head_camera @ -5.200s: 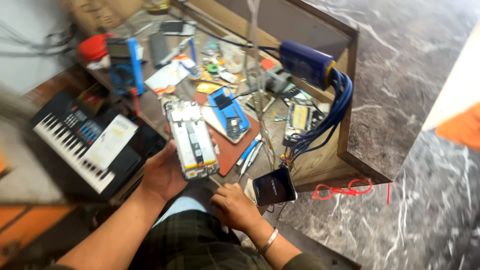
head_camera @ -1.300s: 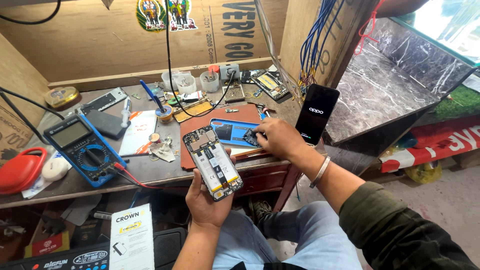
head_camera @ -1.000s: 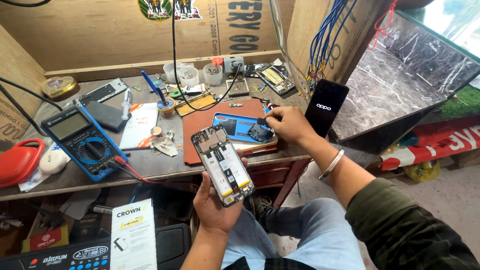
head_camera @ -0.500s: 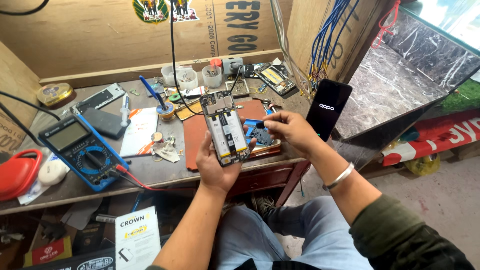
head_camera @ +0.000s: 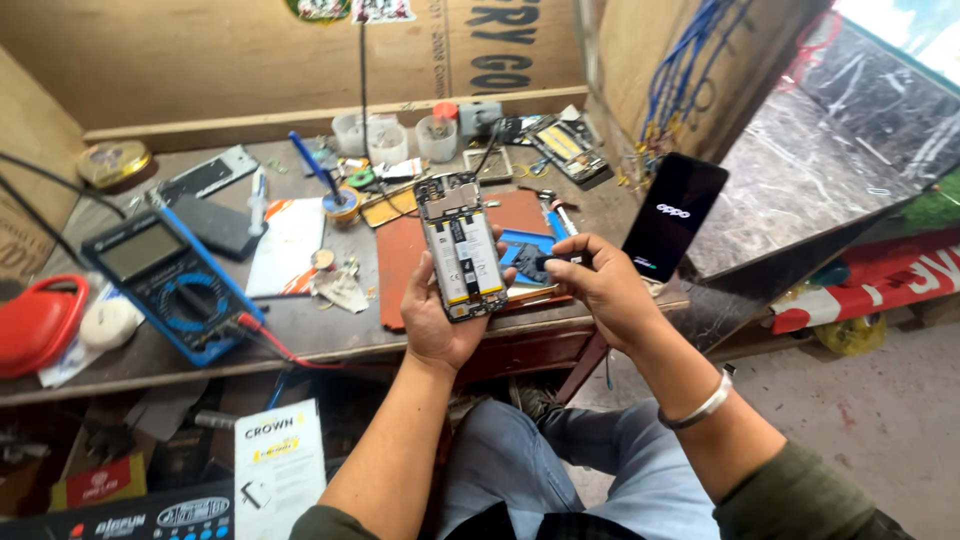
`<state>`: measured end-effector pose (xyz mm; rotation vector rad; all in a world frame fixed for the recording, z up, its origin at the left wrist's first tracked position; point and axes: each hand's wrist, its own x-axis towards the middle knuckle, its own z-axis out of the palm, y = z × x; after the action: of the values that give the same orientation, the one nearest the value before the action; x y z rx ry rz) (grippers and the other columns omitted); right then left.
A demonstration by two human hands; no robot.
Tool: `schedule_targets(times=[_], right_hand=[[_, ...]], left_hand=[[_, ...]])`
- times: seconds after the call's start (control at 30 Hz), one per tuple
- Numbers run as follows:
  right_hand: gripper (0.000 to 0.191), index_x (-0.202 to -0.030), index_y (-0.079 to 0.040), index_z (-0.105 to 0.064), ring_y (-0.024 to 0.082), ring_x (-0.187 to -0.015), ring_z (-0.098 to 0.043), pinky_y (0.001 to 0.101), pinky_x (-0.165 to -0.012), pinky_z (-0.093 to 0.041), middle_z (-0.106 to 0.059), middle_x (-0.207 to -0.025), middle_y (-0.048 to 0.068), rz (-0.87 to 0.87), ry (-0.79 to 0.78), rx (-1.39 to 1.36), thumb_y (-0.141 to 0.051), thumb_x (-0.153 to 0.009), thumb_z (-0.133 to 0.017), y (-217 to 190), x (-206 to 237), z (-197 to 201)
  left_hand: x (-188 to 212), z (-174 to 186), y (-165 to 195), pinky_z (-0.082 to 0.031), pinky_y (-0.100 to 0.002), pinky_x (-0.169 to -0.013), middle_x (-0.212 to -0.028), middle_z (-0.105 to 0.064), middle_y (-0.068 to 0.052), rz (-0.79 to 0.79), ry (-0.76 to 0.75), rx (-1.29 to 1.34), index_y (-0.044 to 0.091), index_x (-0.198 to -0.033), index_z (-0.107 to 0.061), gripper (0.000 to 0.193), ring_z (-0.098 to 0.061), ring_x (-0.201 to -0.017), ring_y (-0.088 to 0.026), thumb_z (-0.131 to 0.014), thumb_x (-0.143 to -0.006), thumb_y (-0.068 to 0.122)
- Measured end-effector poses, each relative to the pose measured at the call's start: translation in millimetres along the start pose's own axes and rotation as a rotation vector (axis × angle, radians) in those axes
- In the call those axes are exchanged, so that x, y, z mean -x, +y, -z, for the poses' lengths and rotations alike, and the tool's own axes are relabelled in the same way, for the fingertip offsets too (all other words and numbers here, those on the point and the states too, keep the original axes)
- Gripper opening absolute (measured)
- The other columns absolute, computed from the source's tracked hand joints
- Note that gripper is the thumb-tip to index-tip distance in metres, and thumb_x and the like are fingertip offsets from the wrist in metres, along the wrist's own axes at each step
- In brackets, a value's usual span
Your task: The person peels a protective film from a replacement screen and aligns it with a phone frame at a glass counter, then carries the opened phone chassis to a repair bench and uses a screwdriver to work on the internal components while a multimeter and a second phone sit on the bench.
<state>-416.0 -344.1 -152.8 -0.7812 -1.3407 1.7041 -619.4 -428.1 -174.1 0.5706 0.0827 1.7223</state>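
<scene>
My left hand [head_camera: 437, 322] holds an opened phone [head_camera: 461, 246] upright, back cover off, with its battery and circuit board showing. My right hand [head_camera: 598, 287] is just to the right of it, pinching a small dark part [head_camera: 531, 264] between thumb and fingers, close to the phone's right edge. Under both hands lies a rust-red work mat [head_camera: 400, 268] on the wooden bench, with a blue phone back cover [head_camera: 524, 246] partly hidden behind my right hand.
A blue multimeter [head_camera: 172, 283] with red and black leads lies at the left, next to a red object [head_camera: 38, 322]. A black phone with a lit screen [head_camera: 674, 217] leans at the right. Small cups, tools and phone parts [head_camera: 567, 148] crowd the bench's back.
My left hand has raised the opened phone from near my lap up over the bench. My right hand has come off the blue cover with a small dark part in its fingers.
</scene>
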Motion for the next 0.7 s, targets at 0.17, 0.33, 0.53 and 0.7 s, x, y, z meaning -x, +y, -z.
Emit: schedule_targets(times=[0.17,0.33,0.53,0.7], right_hand=[[0.023,-0.112,0.000,-0.067,0.012,-0.088,-0.067,0.0257,-0.079,-0.057,-0.072,-0.093,0.004,0.033,-0.002,0.021,-0.009,-0.091,-0.066,-4,17,-18],[0.019,-0.112,0.003,-0.069,0.007,-0.087,-0.063,0.0219,-0.076,-0.050,-0.071,-0.096,0.003,0.175,-0.038,0.188,-0.004,-0.095,-0.073,17,32,-34],[0.018,-0.111,0.001,-0.074,0.005,-0.087,-0.064,0.0208,-0.077,-0.052,-0.075,-0.097,0.002,0.140,-0.069,0.264,-0.006,-0.094,-0.072,29,37,-39],[0.018,-0.109,0.001,-0.076,0.006,-0.090,-0.065,0.0215,-0.082,-0.054,-0.076,-0.099,0.003,0.187,-0.087,0.376,-0.007,-0.093,-0.074,30,29,-49]], left_hand=[[5,6,-2,-0.052,-0.054,-0.107,-0.143,-0.058,-0.023,-0.039,0.010,0.015,0.000,-0.150,-0.048,0.062,-0.059,-0.130,-0.035,-0.045,-0.107,0.045],[4,7,-5,-0.051,-0.055,-0.109,-0.144,-0.058,-0.023,-0.055,0.027,-0.006,-0.001,-0.149,-0.048,0.063,-0.058,-0.132,-0.036,-0.046,-0.106,0.045],[5,9,-7,-0.051,-0.054,-0.109,-0.145,-0.057,-0.023,-0.052,0.043,-0.030,-0.001,-0.150,-0.046,0.064,-0.057,-0.133,-0.035,-0.045,-0.106,0.045],[2,7,-10,-0.052,-0.052,-0.108,-0.145,-0.056,-0.024,-0.062,0.033,-0.070,-0.002,-0.150,-0.045,0.064,-0.058,-0.132,-0.036,-0.044,-0.106,0.044]])
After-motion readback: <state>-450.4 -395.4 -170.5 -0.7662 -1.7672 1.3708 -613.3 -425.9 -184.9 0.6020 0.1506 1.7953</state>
